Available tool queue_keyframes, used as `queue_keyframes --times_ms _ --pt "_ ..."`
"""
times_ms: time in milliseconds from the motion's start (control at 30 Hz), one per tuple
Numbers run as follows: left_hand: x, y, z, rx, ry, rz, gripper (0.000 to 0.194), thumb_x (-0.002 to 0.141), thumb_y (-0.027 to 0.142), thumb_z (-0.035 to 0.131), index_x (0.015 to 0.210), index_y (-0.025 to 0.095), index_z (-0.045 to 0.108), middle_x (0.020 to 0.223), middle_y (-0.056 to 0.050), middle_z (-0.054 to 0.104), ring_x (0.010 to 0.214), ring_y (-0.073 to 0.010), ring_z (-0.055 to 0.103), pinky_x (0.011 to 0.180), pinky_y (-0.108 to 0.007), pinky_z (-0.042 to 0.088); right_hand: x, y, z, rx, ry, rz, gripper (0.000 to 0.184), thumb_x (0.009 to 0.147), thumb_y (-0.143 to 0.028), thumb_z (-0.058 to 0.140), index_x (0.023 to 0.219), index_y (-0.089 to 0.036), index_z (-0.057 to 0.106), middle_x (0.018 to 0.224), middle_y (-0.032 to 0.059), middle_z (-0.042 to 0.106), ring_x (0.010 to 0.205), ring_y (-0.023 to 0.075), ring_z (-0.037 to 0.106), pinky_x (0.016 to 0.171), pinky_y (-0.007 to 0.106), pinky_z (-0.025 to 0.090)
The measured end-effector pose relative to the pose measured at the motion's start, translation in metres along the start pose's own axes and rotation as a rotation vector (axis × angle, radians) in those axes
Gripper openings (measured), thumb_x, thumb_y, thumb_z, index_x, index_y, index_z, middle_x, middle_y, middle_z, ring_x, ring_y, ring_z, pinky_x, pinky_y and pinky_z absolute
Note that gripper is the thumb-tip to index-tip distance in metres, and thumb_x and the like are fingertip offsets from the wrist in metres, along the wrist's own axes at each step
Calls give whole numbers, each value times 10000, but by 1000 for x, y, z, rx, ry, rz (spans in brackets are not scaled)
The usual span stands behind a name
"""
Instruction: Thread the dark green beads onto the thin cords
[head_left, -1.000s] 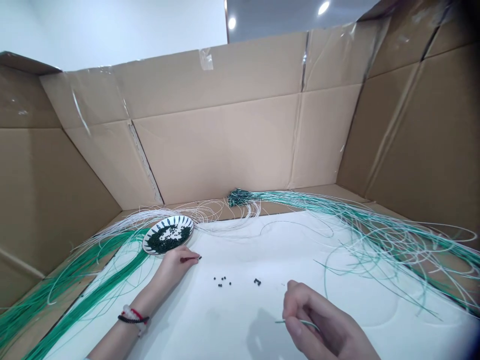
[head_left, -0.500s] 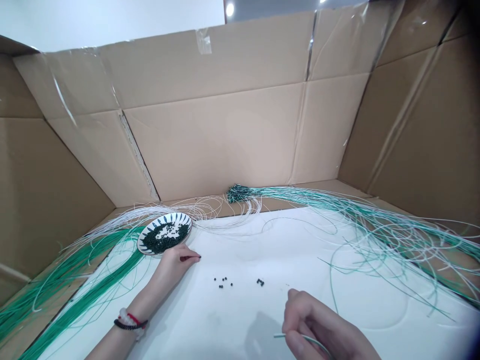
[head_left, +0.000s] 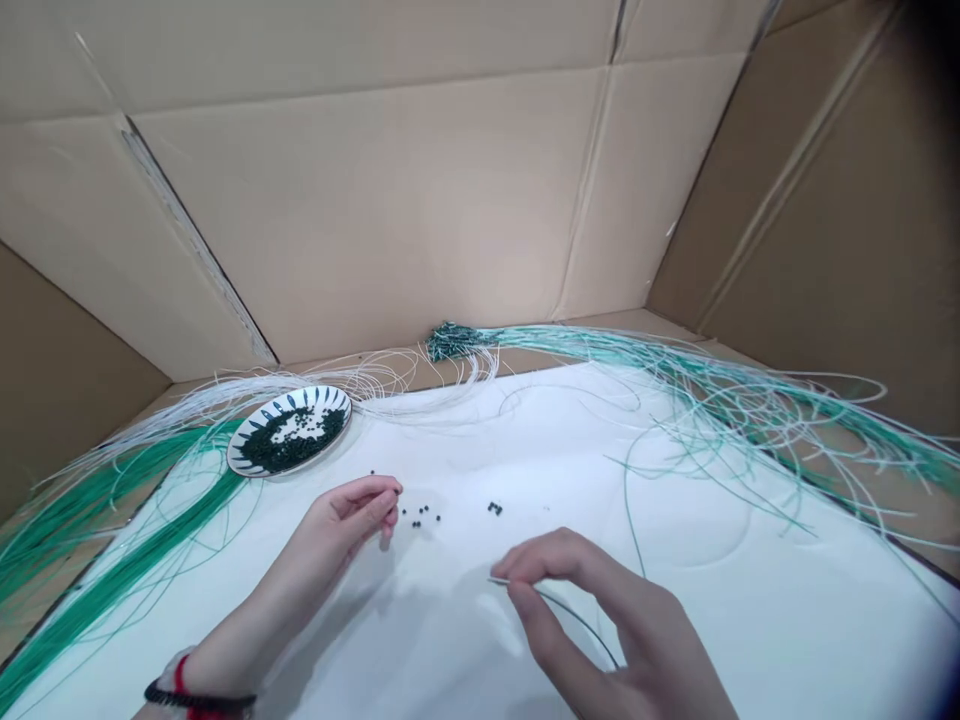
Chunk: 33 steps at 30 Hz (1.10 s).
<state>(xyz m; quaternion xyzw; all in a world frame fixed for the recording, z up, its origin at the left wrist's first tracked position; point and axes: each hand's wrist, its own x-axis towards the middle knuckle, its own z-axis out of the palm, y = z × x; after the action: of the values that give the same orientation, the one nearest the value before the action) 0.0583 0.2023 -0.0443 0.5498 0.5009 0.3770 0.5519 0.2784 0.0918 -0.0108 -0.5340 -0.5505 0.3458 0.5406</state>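
My left hand (head_left: 352, 515) hovers low over the white sheet (head_left: 465, 620), thumb and fingertips pinched together; whether a bead is between them I cannot make out. Just right of it lie several loose dark beads (head_left: 418, 515) and a small bead pair (head_left: 494, 508). My right hand (head_left: 592, 610) pinches the end of a thin green cord (head_left: 570, 610) whose tip points left toward the left hand. A black-and-white patterned plate (head_left: 247, 462) heaped with dark beads sits at the left, behind the left hand.
Bundles of green cords (head_left: 97, 560) lie along the left edge and a tangle of green and white cords (head_left: 750, 410) spreads over the right. A knotted cord bunch (head_left: 450, 340) rests at the back. Cardboard walls (head_left: 420, 200) enclose the surface.
The view tilted down. My left hand left the plate's edge and moved right toward the loose beads, fingers now pinched. My right hand rose with the cord end toward the left hand.
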Motion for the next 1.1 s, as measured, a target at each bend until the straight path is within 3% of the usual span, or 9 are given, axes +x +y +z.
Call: queue_keyframes --times_ms 167,300,467,733,1100 --pt "-36 11 34 -230 -174 -155 321 688 527 869 759 222 800 616 29 611 563 -82 488 554 -181 394 -7 4 12 66 -16 55 159 851 -143 604 808 -275 681 849 -67 794 830 132 753 756 190 579" --pt "-44 8 41 -403 -262 -206 233 675 436 916 715 232 812 642 29 643 585 -72 506 559 -156 387 -10 3 20 145 -27 54 190 842 -89 574 793 -258 646 850 -49 791 869 132 773 719 168 601" --pt "-44 3 43 -480 -324 -240 173 689 378 919 702 240 815 633 28 672 594 -79 549 573 -159 397 -10 5 19 141 -54 33 205 849 -48 574 821 -230 663 867 -24 786 828 118 759 793 188 603" --pt "-48 6 45 -407 -339 -206 171 744 414 875 740 250 824 651 32 683 622 -85 557 609 -178 406 -9 16 19 131 -46 -18 171 831 -89 577 860 -227 672 814 -61 769 763 79 745 782 130 590" --pt "-46 9 40 -235 -375 -77 147 824 409 807 767 274 822 768 39 675 638 -76 564 645 -187 452 -7 11 17 139 -69 44 127 839 -126 589 839 -230 663 806 -58 786 740 78 751 755 113 598"
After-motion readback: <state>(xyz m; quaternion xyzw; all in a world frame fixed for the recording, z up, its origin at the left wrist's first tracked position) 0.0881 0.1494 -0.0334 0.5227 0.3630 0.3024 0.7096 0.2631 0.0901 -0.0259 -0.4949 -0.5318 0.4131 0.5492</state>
